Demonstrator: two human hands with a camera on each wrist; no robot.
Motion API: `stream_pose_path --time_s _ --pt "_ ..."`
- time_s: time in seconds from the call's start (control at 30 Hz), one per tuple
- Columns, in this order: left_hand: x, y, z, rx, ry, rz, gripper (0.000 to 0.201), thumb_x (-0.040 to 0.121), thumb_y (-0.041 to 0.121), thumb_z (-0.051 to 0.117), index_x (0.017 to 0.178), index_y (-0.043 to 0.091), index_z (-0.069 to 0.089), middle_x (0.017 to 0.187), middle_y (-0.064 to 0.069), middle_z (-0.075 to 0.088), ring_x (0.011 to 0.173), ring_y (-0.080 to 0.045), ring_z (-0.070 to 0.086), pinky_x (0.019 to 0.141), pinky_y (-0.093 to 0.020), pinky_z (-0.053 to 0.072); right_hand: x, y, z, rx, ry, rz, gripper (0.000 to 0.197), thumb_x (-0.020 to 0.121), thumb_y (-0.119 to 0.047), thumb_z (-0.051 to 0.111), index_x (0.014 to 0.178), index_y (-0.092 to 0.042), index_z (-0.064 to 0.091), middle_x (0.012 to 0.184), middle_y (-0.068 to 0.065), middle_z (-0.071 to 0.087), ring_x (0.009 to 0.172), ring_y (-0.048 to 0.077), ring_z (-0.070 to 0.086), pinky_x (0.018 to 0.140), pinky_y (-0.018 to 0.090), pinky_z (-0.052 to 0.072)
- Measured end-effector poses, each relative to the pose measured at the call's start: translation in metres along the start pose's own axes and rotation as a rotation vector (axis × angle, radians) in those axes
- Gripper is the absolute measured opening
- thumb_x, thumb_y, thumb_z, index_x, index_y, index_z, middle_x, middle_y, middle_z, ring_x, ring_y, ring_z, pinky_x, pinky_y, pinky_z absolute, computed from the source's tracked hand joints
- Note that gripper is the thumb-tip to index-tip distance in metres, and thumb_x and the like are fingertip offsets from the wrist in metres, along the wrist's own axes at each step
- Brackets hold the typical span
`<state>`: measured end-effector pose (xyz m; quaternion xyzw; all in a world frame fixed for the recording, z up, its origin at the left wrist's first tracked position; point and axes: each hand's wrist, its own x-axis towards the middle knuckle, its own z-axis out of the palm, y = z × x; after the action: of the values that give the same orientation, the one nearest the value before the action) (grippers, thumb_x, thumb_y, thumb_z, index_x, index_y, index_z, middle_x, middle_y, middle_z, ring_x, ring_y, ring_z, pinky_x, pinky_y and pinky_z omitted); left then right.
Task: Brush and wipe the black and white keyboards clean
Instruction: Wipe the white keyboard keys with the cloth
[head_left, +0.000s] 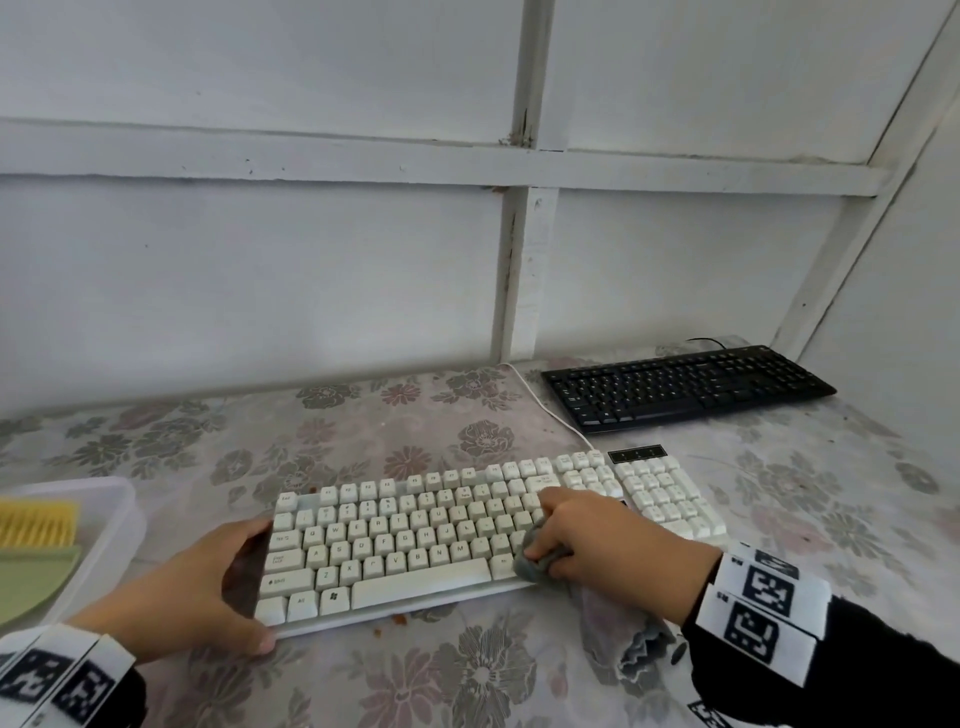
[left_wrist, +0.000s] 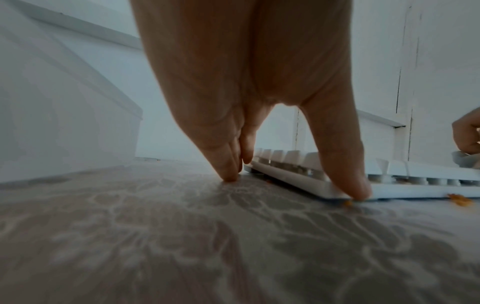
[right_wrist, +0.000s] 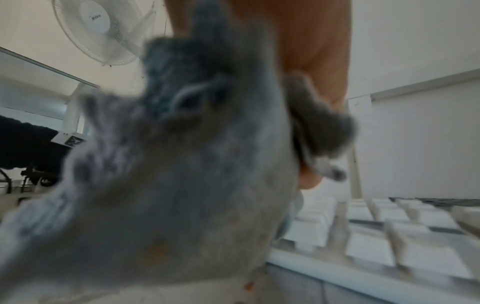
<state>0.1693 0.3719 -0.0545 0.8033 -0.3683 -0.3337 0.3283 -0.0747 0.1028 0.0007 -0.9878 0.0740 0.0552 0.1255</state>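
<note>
**Cloth on white keyboard, right-hand end of main key block**

White keyboard (head_left: 415, 540) lies at table centre. Left hand (head_left: 208, 587) braces its 9 o'clock end, thumb at the near corner, fingers extended to the table (head_left: 363, 431). Right hand (head_left: 608, 545) is curled tight around a bunched grey cloth (head_left: 535, 558), pressed on keys toward 3 o'clock. Black keyboard (head_left: 685, 387) sits at 1 o'clock, apart. Orange crumbs (left_wrist: 459, 200) lie along the near edge. Tray (head_left: 111, 525) with yellow brush (head_left: 36, 522) at 9 o'clock.
</note>
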Motion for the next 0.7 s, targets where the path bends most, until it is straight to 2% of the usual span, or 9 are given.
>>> stream_pose_path --time_s 0.1,0.17,0.27,0.33,0.37,0.43,0.53,0.63,0.7 --pt "-0.001 0.003 0.000 0.000 -0.001 0.006 0.130 0.012 0.054 0.090 0.128 0.031 0.037 0.126 0.019 0.048 0.117 -0.001 0.048 0.104 -0.026 0.037 -0.006 0.005 -0.001 -0.033 -0.003 0.014 0.021 0.089 -0.019 0.058 0.104 -0.022 0.073 0.077 -0.013 0.032 0.069 0.006 0.037 0.055 0.009 0.024" --pt "-0.001 0.002 0.000 -0.006 -0.003 -0.012 0.131 0.014 0.052 0.091 0.131 0.030 0.037 0.128 0.018 0.048 0.119 -0.002 0.047 0.107 -0.029 0.037 -0.005 0.006 -0.004 -0.058 -0.018 0.033 0.019 0.088 -0.017 0.058 0.099 -0.017 0.074 0.073 -0.015 0.030 0.062 0.001 0.033 0.052 0.010 0.023" --pt "-0.002 -0.003 0.001 -0.010 0.008 -0.030 0.130 0.024 0.042 0.095 0.138 0.024 0.035 0.134 0.014 0.047 0.123 -0.005 0.046 0.110 -0.036 0.035 -0.002 0.009 -0.012 -0.114 -0.084 0.105 0.013 0.081 -0.011 0.059 0.076 -0.010 0.071 0.069 -0.013 0.031 0.058 0.000 0.034 0.050 0.013 0.025" --pt "-0.001 -0.001 0.002 -0.026 0.007 -0.004 0.118 0.028 0.036 0.095 0.132 0.028 0.040 0.131 0.014 0.051 0.121 -0.004 0.049 0.109 -0.034 0.037 -0.003 0.011 -0.018 -0.139 -0.071 0.114 0.021 0.079 -0.012 0.058 0.058 -0.016 0.060 0.069 -0.013 0.031 0.060 0.005 0.042 0.052 0.017 0.032" --pt "-0.001 0.001 0.003 -0.039 0.017 0.014 0.108 0.029 0.031 0.094 0.124 0.034 0.042 0.127 0.016 0.053 0.119 -0.002 0.050 0.106 -0.030 0.039 -0.003 0.011 -0.021 -0.142 -0.049 0.094 0.022 0.080 -0.015 0.059 0.058 -0.017 0.058 0.070 -0.012 0.032 0.064 0.008 0.045 0.055 0.020 0.035" --pt "-0.001 0.004 0.004 -0.058 0.016 0.028 0.095 0.031 0.022 0.091 0.112 0.040 0.043 0.120 0.020 0.054 0.113 0.002 0.051 0.097 -0.020 0.040 -0.001 0.006 -0.022 -0.087 -0.017 0.031 0.014 0.083 -0.021 0.060 0.072 -0.023 0.069 0.072 -0.012 0.033 0.070 0.007 0.045 0.059 0.016 0.034" --pt "0.000 0.001 0.002 -0.045 0.018 0.010 0.108 0.028 0.029 0.092 0.122 0.036 0.039 0.123 0.020 0.050 0.115 0.000 0.049 0.101 -0.024 0.038 0.005 -0.008 -0.011 0.009 -0.020 -0.035 0.017 0.087 -0.025 0.061 0.100 -0.025 0.073 0.077 -0.013 0.034 0.069 0.000 0.037 0.058 0.009 0.028" --pt "0.000 -0.002 0.001 -0.009 0.019 -0.012 0.128 0.022 0.043 0.094 0.135 0.027 0.035 0.132 0.015 0.048 0.123 -0.005 0.047 0.110 -0.035 0.036 0.003 -0.004 -0.001 -0.014 -0.017 -0.020 0.018 0.088 -0.023 0.059 0.098 -0.020 0.074 0.076 -0.015 0.032 0.073 0.006 0.040 0.056 0.009 0.026" --pt "0.000 -0.002 0.001 -0.042 0.018 -0.016 0.128 0.022 0.041 0.095 0.135 0.028 0.035 0.132 0.015 0.049 0.122 -0.006 0.048 0.109 -0.035 0.037 -0.003 0.008 -0.002 -0.037 -0.021 0.015 0.017 0.089 -0.023 0.058 0.094 -0.019 0.074 0.074 -0.015 0.032 0.069 0.003 0.039 0.055 0.010 0.026"
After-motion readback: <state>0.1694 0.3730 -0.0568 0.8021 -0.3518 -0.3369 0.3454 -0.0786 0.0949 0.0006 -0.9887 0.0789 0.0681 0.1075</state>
